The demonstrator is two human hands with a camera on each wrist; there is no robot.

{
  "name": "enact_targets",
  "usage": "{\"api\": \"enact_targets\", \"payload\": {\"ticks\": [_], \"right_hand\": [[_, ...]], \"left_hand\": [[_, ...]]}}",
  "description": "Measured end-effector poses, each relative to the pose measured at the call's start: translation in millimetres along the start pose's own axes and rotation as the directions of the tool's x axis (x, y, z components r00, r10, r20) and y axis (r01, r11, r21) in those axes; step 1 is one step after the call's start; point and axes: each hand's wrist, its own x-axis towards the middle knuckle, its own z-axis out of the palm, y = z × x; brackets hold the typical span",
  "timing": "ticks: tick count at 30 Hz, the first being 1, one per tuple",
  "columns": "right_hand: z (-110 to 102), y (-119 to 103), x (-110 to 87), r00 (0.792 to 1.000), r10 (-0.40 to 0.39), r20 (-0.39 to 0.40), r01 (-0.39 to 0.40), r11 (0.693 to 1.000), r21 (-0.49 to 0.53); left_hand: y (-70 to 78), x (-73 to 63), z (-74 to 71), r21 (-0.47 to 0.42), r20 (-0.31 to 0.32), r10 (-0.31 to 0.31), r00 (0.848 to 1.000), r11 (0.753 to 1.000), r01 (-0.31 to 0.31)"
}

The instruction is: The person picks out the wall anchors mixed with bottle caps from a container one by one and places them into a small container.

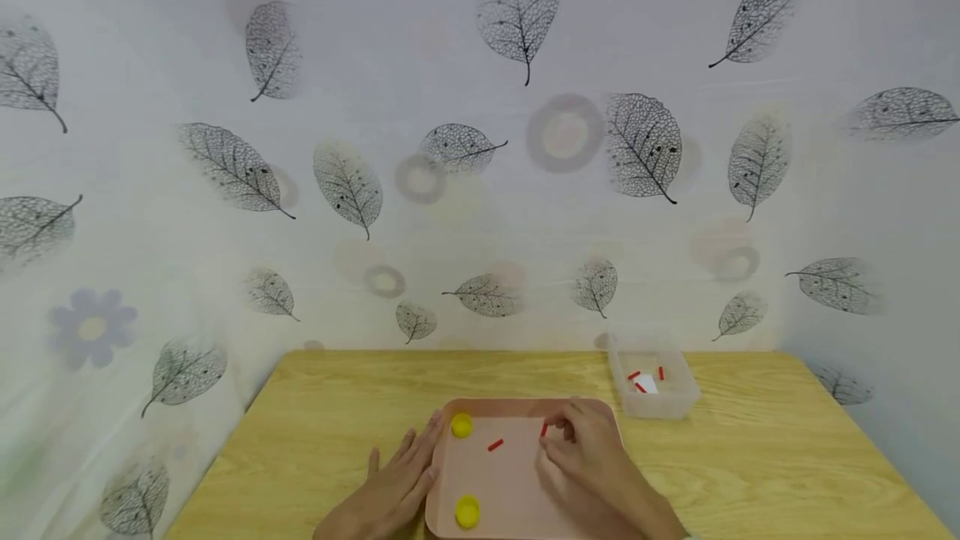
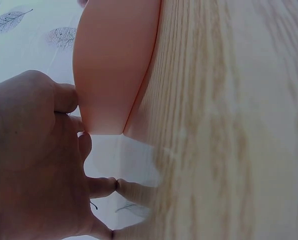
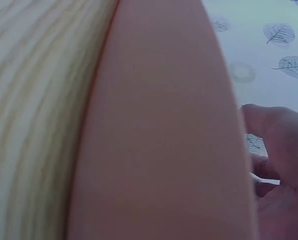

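A shallow pink tray lies on the table in front of me. Over its right half, my right hand pinches a short red stick between thumb and fingertips. Another red stick lies on the tray floor to the left of it. Two small round yellow pieces, one at the upper left and one at the lower left, sit inside the tray. My left hand rests along the tray's left side, fingers extended. In the right wrist view the tray wall hides the fingertips and the stick.
Behind the tray to the right stands a clear plastic box holding several red sticks and a white piece. The wooden table reaches back to a leaf-patterned curtain.
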Motion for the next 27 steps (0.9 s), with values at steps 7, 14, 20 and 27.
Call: {"api": "enact_targets", "payload": {"ticks": [7,14,20,27], "right_hand": [[-14,-4,5.5,0.997,0.076,0.012,-0.076,0.997,0.021],[-28,-5,10.2,0.994,0.105,0.010,-0.106,0.993,0.043],[-38,-5,13.6,0.988,0.153,0.004,-0.153,0.988,0.020],[-48,-4,17.4,0.992,0.121,-0.028,-0.121,0.993,-0.003]], "left_hand": [[-0.7,0.3,-0.4,0.014,-0.006,-0.008,1.000,1.000,0.008],[-0.6,0.1,-0.9,0.012,-0.008,-0.010,1.000,1.000,0.010],[-0.1,-0.9,-1.0,0.017,-0.009,-0.003,1.000,1.000,0.003],[0.3,-0.9,-1.5,0.010,0.001,-0.009,1.000,1.000,0.009]]}}
